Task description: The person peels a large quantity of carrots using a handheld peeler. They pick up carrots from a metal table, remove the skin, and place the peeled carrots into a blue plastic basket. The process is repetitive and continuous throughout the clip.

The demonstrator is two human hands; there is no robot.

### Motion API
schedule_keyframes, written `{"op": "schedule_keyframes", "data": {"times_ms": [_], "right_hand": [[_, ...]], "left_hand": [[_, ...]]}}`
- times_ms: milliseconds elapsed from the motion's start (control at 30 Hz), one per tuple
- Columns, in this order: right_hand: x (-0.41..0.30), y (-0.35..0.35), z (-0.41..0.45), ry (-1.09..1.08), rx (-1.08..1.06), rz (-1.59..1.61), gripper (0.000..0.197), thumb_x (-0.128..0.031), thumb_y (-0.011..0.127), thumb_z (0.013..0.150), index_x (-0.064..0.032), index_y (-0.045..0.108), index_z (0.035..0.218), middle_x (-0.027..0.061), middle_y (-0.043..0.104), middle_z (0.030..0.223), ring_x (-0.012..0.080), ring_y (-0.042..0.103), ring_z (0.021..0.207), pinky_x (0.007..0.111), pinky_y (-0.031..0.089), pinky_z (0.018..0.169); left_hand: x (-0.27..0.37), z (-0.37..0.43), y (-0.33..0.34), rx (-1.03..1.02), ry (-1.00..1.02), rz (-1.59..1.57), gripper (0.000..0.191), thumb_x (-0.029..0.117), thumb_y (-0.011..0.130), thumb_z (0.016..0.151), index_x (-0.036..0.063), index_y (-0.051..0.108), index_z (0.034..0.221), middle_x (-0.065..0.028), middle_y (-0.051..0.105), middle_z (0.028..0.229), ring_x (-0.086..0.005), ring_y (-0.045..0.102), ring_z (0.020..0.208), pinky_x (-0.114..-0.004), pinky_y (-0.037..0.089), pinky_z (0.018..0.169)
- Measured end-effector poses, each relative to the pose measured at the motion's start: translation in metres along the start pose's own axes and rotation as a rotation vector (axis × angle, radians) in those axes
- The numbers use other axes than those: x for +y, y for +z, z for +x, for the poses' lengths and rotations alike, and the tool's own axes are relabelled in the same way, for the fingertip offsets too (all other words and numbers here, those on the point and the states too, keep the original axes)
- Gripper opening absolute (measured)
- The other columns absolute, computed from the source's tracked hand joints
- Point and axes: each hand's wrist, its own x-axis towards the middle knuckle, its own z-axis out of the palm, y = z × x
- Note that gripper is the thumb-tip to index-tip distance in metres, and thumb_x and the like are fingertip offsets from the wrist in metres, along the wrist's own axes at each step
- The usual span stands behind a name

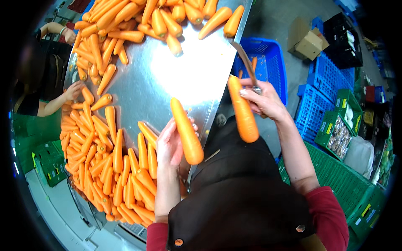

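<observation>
My left hand (171,146) supports a carrot (187,133) above the near edge of a stainless steel table (138,91). Beyond that edge, my right hand (265,98) holds a second carrot (244,113) between thumb and fingers. A knife (246,61) with a curved, brownish blade is also in my right hand, its blade pointing away from me; its handle is mostly hidden by the hand. Large heaps of carrots (94,169) lie on the table to the left, and more carrots (125,15) are piled at its far part.
A blue plastic crate (281,73) stands beyond the table edge, with carrot pieces inside. At the left, a co-worker's hand (73,91) touches the carrots. Blue crates (314,109), green crates (339,185) and a cardboard box (309,45) stand on the right.
</observation>
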Motion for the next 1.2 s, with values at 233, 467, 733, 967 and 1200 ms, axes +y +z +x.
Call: {"op": "schedule_keyframes", "data": {"times_ms": [233,467,733,967,1200], "right_hand": [[0.014,-0.052,0.040,-0.265,0.423,-0.650,0.048,-0.021,0.073,0.082,-0.0005,0.062,0.123,0.0193,0.068,0.116,0.0287,0.066,0.108,0.036,0.051,0.094],[-0.020,0.012,0.164,-0.601,0.104,-1.242,0.034,-0.003,0.061,0.083,-0.0066,0.060,0.117,0.0087,0.058,0.126,0.0328,0.067,0.092,0.042,0.054,0.083],[-0.026,0.006,0.249,-0.615,0.003,-1.552,0.025,-0.010,0.054,0.088,-0.0099,0.056,0.114,0.0081,0.055,0.122,0.0301,0.067,0.088,0.040,0.056,0.077],[-0.056,-0.005,0.186,-0.968,0.151,-0.957,0.025,-0.012,0.071,0.083,-0.0056,0.063,0.106,0.0027,0.067,0.088,0.0164,0.064,0.065,0.030,0.050,0.058],[-0.081,0.051,0.061,-0.542,-0.038,-0.518,0.037,-0.021,0.082,0.074,-0.0019,0.068,0.102,0.0022,0.069,0.091,0.0028,0.053,0.058,0.020,0.044,0.054]], "left_hand": [[-0.012,0.008,-0.012,0.125,0.055,-0.158,0.040,0.033,0.052,0.099,0.0032,0.051,0.126,-0.0131,0.060,0.106,-0.0281,0.061,0.095,-0.046,0.052,0.086],[-0.017,0.018,-0.003,0.136,0.175,-0.034,0.034,0.022,0.059,0.097,0.0008,0.052,0.123,-0.0144,0.062,0.105,-0.0282,0.063,0.098,-0.043,0.053,0.090],[-0.008,0.001,0.005,0.259,0.372,0.190,0.032,0.020,0.056,0.097,-0.0028,0.053,0.120,-0.0161,0.062,0.106,-0.0297,0.062,0.101,-0.042,0.049,0.096],[0.012,0.011,0.000,0.231,0.415,0.296,0.036,0.022,0.054,0.093,-0.0022,0.052,0.120,-0.0135,0.061,0.104,-0.0239,0.059,0.095,-0.036,0.048,0.088],[0.039,0.026,0.045,0.357,0.733,1.181,0.071,0.036,0.073,0.079,-0.0019,0.043,0.131,-0.0161,0.055,0.117,-0.0271,0.057,0.106,-0.038,0.047,0.091]]}}
